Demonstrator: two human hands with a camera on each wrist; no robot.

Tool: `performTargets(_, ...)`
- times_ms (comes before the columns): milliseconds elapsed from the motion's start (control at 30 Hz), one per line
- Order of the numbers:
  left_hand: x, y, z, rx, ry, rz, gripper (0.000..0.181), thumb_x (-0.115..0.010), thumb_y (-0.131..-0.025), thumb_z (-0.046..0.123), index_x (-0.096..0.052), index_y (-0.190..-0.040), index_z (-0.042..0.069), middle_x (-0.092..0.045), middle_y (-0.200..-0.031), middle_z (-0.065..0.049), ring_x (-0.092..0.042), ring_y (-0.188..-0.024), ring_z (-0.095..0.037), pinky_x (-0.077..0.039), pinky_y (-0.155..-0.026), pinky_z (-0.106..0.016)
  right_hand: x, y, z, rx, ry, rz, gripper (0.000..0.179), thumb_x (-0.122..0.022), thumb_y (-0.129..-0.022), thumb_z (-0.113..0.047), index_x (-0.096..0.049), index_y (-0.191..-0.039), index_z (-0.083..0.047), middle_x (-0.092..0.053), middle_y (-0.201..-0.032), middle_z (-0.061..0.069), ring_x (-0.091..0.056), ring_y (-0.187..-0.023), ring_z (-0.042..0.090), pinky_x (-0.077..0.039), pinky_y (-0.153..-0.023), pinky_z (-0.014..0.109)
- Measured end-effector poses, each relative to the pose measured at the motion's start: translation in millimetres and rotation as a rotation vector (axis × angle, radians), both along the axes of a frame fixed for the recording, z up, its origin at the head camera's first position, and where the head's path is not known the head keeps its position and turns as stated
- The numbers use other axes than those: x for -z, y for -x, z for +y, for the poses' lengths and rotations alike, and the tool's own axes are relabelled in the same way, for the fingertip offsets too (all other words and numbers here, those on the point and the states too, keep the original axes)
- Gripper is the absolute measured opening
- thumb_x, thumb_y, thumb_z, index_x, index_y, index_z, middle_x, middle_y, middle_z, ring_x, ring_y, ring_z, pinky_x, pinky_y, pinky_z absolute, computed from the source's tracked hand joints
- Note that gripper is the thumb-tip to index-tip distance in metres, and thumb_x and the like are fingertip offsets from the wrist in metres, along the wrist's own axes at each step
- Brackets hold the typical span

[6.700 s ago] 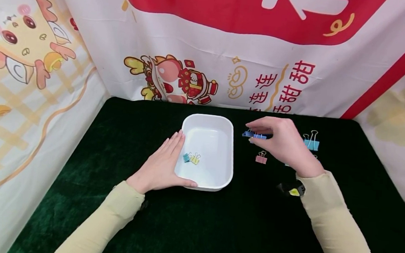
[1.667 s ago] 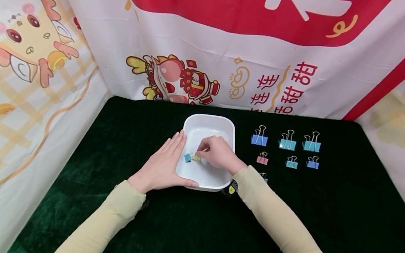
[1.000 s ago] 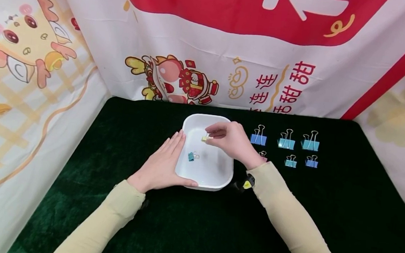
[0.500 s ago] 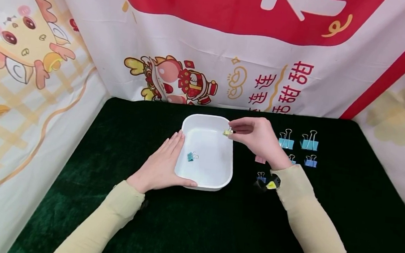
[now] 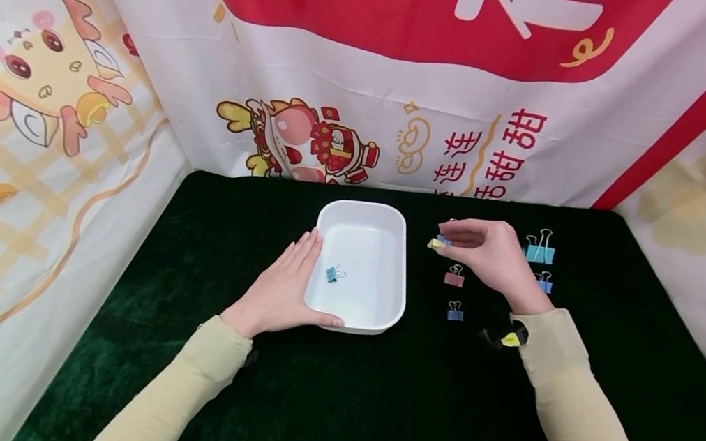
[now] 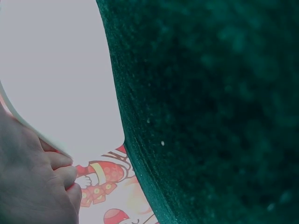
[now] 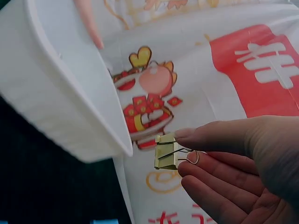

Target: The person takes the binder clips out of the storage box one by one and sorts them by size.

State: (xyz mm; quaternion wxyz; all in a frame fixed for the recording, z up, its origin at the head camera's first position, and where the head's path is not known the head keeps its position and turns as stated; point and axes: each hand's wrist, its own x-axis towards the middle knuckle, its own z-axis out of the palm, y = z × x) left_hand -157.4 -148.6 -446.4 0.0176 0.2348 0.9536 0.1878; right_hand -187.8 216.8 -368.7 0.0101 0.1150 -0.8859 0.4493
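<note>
My left hand (image 5: 280, 288) rests along the left side of a white plastic bin (image 5: 369, 250), fingers straight, thumb over its near rim. Inside the bin lies a small teal binder clip (image 5: 331, 275). Between thumb and fingers, my right hand (image 5: 491, 257) pinches a small yellow binder clip (image 7: 166, 154) by its wire handles. It is held right of the bin, overlapping a large blue binder clip (image 5: 446, 240) in the head view. Just below that hand are a pink binder clip (image 5: 454, 278) and, nearer me, a dark blue one (image 5: 455, 315).
A large teal binder clip (image 5: 540, 254) stands at the back right, with a blue one (image 5: 547, 286) in front of it. The right hand hides other clips there. Dark green cloth (image 5: 337, 401) covers the table; a printed curtain (image 5: 341, 72) hangs behind it.
My right hand has taken the yellow clip out of the bin and moved it right. Earlier, the right hand held a dark blue clip, and one now lies in the nearest row. The left hand stays put.
</note>
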Motion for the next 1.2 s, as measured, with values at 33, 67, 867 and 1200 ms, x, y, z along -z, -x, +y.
performTargets(33, 0.2, 0.0, 0.0, 0.001, 0.001, 0.001, 0.138, -0.067, -0.068, 0.087, -0.004, -0.164, 0.009, 0.0, -0.171, -0.004, 0.001, -0.154, -0.014, -0.008, -0.123, -0.04, 1.1, -1.6, 4, 0.004, -0.005, -0.003, 0.034, -0.083, -0.089, -0.019, -0.075, -0.12, -0.008, -0.072, -0.118, 0.009, -0.071, -0.105, 0.024, -0.058, -0.087, 0.038)
performTargets(67, 0.2, -0.1, 0.0, 0.001, 0.002, 0.001, 0.138, -0.067, -0.069, 0.087, -0.004, -0.164, 0.009, 0.0, -0.171, -0.004, 0.001, -0.154, -0.014, -0.008, -0.123, -0.041, 2.4, -3.0, 9, 0.009, -0.014, -0.005, 0.035, -0.083, -0.089, -0.02, -0.075, -0.12, -0.008, -0.072, -0.119, 0.009, -0.071, -0.105, 0.024, -0.058, -0.087, 0.038)
performTargets(867, -1.7, -1.0, 0.8, 0.005, 0.009, -0.003, 0.139, -0.068, -0.068, 0.087, -0.004, -0.164, 0.009, 0.0, -0.171, -0.005, 0.001, -0.154, -0.016, -0.008, -0.123, -0.041, 48.2, -38.2, 117, -0.01, -0.201, -0.22, 0.038, -0.08, -0.091, -0.028, -0.073, -0.122, -0.007, -0.075, -0.107, 0.007, -0.073, -0.092, 0.018, -0.059, -0.081, 0.031)
performTargets(1200, -0.8, 0.4, -0.4, 0.011, 0.007, -0.002, 0.139, -0.069, -0.069, 0.086, -0.001, -0.164, 0.011, 0.001, -0.171, -0.005, 0.001, -0.154, -0.017, -0.008, -0.123, -0.042, 55.7, -45.9, 139, -0.098, -0.174, -0.316, 0.038, -0.078, -0.093, -0.022, -0.071, -0.123, 0.001, -0.075, -0.103, 0.007, -0.073, -0.089, 0.02, -0.057, -0.078, 0.024)
